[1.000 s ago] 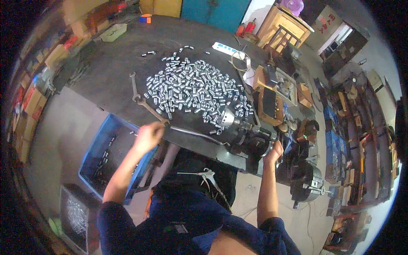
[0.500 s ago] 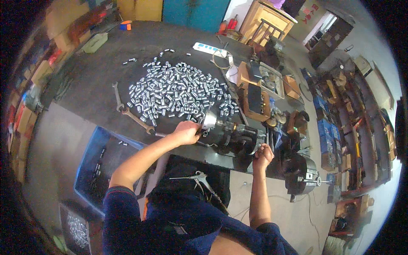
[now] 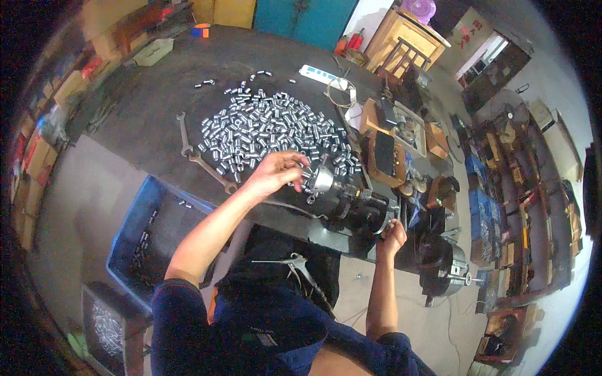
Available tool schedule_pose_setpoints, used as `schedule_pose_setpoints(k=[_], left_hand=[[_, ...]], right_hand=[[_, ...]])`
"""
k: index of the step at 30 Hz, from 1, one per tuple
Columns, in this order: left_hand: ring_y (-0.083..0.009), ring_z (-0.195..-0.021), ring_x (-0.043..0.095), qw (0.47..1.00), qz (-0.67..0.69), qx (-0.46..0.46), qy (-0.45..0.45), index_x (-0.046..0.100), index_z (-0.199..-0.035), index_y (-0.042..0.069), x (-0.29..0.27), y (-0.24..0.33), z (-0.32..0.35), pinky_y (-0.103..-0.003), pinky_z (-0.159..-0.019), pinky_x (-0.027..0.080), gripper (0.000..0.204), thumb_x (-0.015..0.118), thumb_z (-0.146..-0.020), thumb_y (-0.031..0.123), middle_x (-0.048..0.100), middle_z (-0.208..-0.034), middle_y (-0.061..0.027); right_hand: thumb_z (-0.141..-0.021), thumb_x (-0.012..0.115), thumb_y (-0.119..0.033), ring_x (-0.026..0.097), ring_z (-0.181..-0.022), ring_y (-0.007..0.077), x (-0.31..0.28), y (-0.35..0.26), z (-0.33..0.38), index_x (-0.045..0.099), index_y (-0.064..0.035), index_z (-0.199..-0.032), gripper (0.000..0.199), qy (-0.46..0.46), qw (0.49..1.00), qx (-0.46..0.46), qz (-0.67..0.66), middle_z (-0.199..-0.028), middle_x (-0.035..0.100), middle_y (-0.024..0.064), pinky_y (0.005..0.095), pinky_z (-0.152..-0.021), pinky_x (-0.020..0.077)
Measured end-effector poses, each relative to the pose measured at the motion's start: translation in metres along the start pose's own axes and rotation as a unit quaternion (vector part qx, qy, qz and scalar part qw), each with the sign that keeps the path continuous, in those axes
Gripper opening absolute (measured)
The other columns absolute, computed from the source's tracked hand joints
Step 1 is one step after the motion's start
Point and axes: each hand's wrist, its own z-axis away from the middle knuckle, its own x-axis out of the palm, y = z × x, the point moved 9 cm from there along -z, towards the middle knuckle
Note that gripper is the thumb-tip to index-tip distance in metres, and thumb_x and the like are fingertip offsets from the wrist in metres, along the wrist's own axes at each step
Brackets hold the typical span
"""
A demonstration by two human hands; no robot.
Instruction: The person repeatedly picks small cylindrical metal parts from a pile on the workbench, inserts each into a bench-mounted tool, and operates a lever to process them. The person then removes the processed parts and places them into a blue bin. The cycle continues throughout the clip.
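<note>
My left hand (image 3: 279, 172) is beside the silver conical chuck (image 3: 323, 180) of a small bench machine (image 3: 357, 203). Its thumb and fingers are bent together next to the chuck's face, with shiny metal at their tips that I cannot make out. My right hand (image 3: 393, 235) is closed at the machine's right end, by a round grey metal disc (image 3: 384, 220); the part inside its fingers is hidden. Beyond my left hand, a wide pile of short shiny metal sleeves (image 3: 269, 125) covers the dark tabletop (image 3: 144, 94).
Two open-end wrenches (image 3: 194, 156) lie left of the pile. A blue bin (image 3: 128, 219) stands below the front edge. An air blow gun (image 3: 298, 266) is near my lap. A power strip (image 3: 323, 76), boxes (image 3: 382, 160) and a black round machine part (image 3: 442, 266) are rightward.
My left hand has risen slightly away from the chuck's lower side, and its fingers have changed pose. My right hand stays at the machine's right end. The whole view has shifted a little.
</note>
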Motion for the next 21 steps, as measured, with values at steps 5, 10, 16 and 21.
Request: schedule_pose_setpoints(k=[5, 10, 16, 21], left_hand=[[-0.0151, -0.064, 0.059, 1.000, -0.002, -0.015, -0.004, 0.052, -0.092, -0.007, 0.005, -0.006, -0.002, -0.025, -0.060, 0.048, 0.016, 0.050, -0.080, 0.003, 0.059, -0.074, -0.0106], [-0.0175, -0.067, 0.060, 0.998, -0.035, -0.037, -0.046, 0.053, -0.095, -0.008, 0.006, -0.014, -0.007, -0.027, -0.063, 0.048, 0.018, 0.050, -0.081, 0.003, 0.059, -0.077, -0.0106], [-0.0166, -0.070, 0.060, 0.996, -0.035, -0.005, -0.077, 0.054, -0.091, -0.005, 0.008, -0.009, -0.013, -0.026, -0.067, 0.048, 0.016, 0.052, -0.076, -0.005, 0.059, -0.080, -0.0086], [-0.0143, -0.074, 0.059, 0.994, -0.062, -0.027, -0.085, 0.055, -0.090, -0.004, 0.010, -0.005, -0.015, -0.025, -0.069, 0.048, 0.017, 0.054, -0.073, -0.008, 0.059, -0.080, -0.0070]], right_hand=[[-0.080, 0.044, -0.013, 0.032, -0.042, 0.0033, 0.008, -0.005, 0.006, 0.052, 0.0013, -0.078, 0.016, -0.046, 0.999, -0.025, -0.014, -0.056, 0.042, -0.0036, 0.0173, -0.037, 0.0223], [-0.079, 0.046, -0.014, 0.033, -0.044, 0.0040, 0.003, -0.010, 0.012, 0.053, 0.0014, -0.079, 0.017, -0.036, 0.998, -0.041, -0.022, -0.056, 0.042, -0.0027, 0.0189, -0.039, 0.0235], [-0.081, 0.047, -0.016, 0.031, -0.044, 0.0038, 0.009, -0.039, 0.033, 0.053, -0.0009, -0.078, 0.016, -0.105, 0.993, -0.051, -0.020, -0.056, 0.041, -0.0027, 0.0179, -0.038, 0.0227], [-0.081, 0.044, -0.016, 0.028, -0.041, 0.0039, 0.028, -0.076, 0.029, 0.051, -0.0013, -0.076, 0.017, -0.118, 0.992, -0.045, 0.008, -0.053, 0.035, -0.0035, 0.0182, -0.035, 0.0213]])
